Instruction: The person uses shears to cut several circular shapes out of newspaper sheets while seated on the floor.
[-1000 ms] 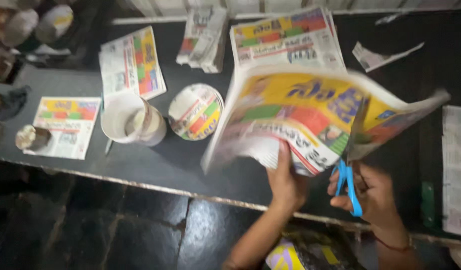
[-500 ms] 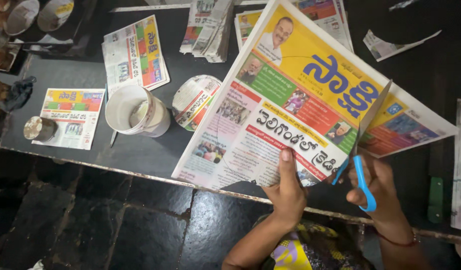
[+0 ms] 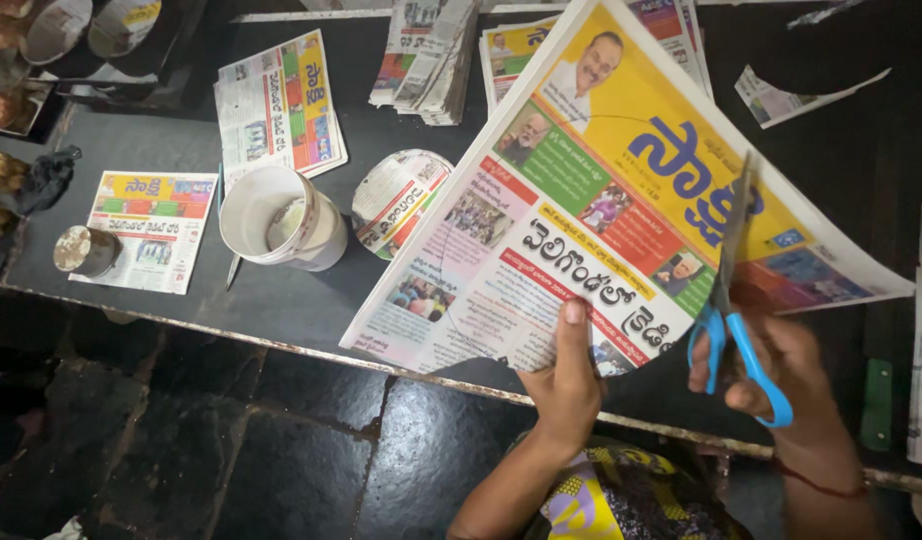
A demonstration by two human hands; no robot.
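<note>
Diagonally, scissors (image 3: 733, 300) point up-screen in right hand (image 3: 781, 365), newspaper (image 3: 601, 200) tilted

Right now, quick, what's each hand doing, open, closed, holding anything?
Left hand: closed on the lower edge of the newspaper sheet.
Right hand: closed in the handles of the blue scissors, blades at the sheet.

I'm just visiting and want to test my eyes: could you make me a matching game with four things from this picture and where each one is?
Things:
1. scissors
2. large newspaper sheet
3. white cup
4. small round tin

Places:
A. on a small paper at the table's left end
B. in the right hand
C. on the dark table, left of the paper-covered bowl
D. pinched at its lower edge by the left hand

Pairs: 1-B, 2-D, 3-C, 4-A
</note>
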